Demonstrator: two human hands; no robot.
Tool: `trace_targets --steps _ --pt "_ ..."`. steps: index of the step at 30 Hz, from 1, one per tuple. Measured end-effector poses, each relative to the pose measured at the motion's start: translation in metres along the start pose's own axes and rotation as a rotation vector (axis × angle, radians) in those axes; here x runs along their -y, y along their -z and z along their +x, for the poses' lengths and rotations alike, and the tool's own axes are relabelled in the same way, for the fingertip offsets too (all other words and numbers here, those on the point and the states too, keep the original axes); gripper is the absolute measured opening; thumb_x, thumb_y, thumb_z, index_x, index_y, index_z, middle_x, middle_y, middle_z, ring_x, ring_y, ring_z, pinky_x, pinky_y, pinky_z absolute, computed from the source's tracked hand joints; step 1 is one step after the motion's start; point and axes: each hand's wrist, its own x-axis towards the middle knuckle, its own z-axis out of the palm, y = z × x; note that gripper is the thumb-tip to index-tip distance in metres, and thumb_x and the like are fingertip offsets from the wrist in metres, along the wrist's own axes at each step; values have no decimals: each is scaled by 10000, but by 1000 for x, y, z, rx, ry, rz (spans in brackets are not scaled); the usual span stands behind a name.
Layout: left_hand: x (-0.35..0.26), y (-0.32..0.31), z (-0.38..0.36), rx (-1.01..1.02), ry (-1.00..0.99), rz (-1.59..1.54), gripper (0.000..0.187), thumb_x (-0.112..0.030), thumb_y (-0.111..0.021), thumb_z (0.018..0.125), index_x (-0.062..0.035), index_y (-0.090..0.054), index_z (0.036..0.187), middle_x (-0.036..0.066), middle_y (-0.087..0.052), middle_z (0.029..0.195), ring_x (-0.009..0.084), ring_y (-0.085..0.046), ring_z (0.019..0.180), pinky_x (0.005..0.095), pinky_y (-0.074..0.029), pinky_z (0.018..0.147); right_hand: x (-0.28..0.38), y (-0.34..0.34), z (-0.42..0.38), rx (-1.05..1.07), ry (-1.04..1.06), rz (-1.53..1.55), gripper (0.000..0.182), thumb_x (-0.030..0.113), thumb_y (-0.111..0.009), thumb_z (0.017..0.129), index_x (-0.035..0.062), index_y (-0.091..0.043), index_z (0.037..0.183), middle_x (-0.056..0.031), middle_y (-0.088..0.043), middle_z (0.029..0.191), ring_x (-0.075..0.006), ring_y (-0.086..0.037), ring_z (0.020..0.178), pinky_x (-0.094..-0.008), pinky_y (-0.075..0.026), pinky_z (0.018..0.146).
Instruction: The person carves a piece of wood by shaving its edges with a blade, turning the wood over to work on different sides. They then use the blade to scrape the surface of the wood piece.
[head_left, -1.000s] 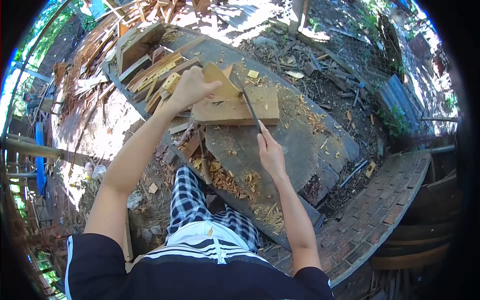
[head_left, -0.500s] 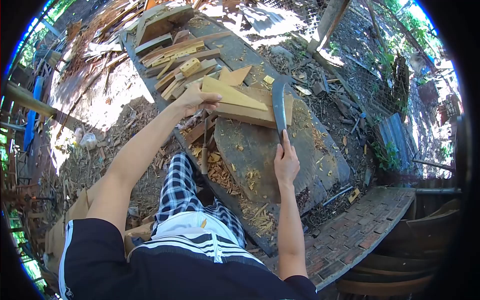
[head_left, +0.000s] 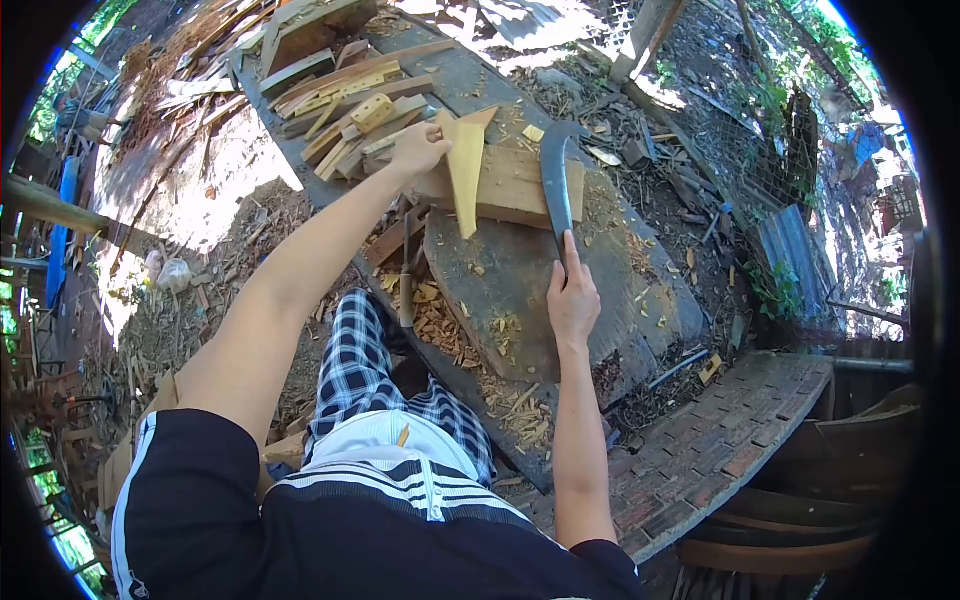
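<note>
A tapered yellow wood piece [head_left: 466,172] is gripped near its wide upper end by my left hand [head_left: 420,150], its narrow tip pointing down towards me. Behind and beside it lies a thick wooden block [head_left: 515,185] on the work board. My right hand [head_left: 574,305] is closed on the handle of a curved blade [head_left: 556,180], which stands upright in the view across the right part of the block. The blade's hooked tip points right, away from the wood piece. Most of the handle is hidden in my fingers.
Cut wood pieces, among them a small block with holes [head_left: 372,113], lie at the table's upper left. A thin wooden-handled tool [head_left: 406,298] rests at the near edge, beside wood chips [head_left: 440,330]. A brick ledge [head_left: 710,440] is at the lower right.
My left hand has moved up and turned the yellow piece from lying slantwise across the block to pointing towards me. The right hand and blade have barely moved.
</note>
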Motion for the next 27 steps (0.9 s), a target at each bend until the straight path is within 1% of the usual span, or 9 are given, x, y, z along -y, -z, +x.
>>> trace_targets --steps 3,5,9,14,19,22,24,26,27 --pt "-7 -8 -38 -105 -411 422 454 -227 -616 847 41 -577 1212 213 -597 1183 385 -541 1140 430 -407 1022 -1 1 0 0 10 26 532 190 -563 933 338 -437 1428 -123 -633 876 -345 -647 774 -461 -513 674" --pt "-10 -12 -72 -163 -569 511 512 -266 -628 850 33 -533 1255 225 -501 1286 376 -463 1219 413 -360 1063 -2 1 0 4 8 33 536 187 -565 931 338 -435 1430 -123 -632 873 -346 -647 772 -462 -512 673" --pt "-30 -17 -152 -20 -603 771 603 -276 -666 834 7 -470 1329 186 -398 1383 362 -370 1287 436 -302 1103 1 2 1 19 -2 15 549 184 -570 927 336 -427 1435 -122 -632 868 -350 -646 764 -470 -510 671" --pt "-15 -19 -144 43 -951 1060 619 -186 -700 783 -86 -489 1356 125 -383 1433 322 -351 1322 456 -298 1125 0 2 0 8 11 9 556 189 -573 926 336 -419 1439 -118 -627 855 -354 -642 744 -476 -508 655" --pt "-38 -14 -129 135 -923 818 445 -49 -644 808 -99 -580 1246 96 -463 1393 306 -429 1287 405 -413 1058 -6 -6 1 -66 75 -28 567 211 -566 921 351 -404 1445 -99 -579 765 -340 -632 633 -467 -522 576" --pt "-63 -11 -129 67 -1005 638 392 -27 -642 816 -76 -595 1202 97 -565 1295 312 -522 1215 378 -472 1006 -7 -7 0 -93 80 -33 559 220 -566 922 350 -408 1443 -93 -568 753 -337 -628 623 -463 -524 568" --pt "-79 -9 -130 -51 -963 407 359 8 -653 802 -82 -617 1147 97 -634 1177 354 -585 1130 356 -547 869 -7 -6 0 -73 80 -37 550 230 -567 923 352 -416 1437 -90 -575 759 -331 -633 626 -458 -529 568" --pt "-101 -10 -131 -86 -933 299 248 -34 -632 875 -70 -621 1120 98 -674 1109 282 -661 1023 313 -564 814 -8 -7 0 -83 75 -41 553 233 -567 923 354 -411 1439 -89 -582 767 -328 -637 630 -454 -531 567" --pt "-112 -10 -132 -33 -728 31 200 -66 -615 909 -59 -620 1109 93 -676 1107 220 -668 999 299 -567 791 -8 -7 0 -83 82 -42 555 236 -566 924 356 -405 1441 -89 -588 775 -325 -640 635 -451 -532 566"
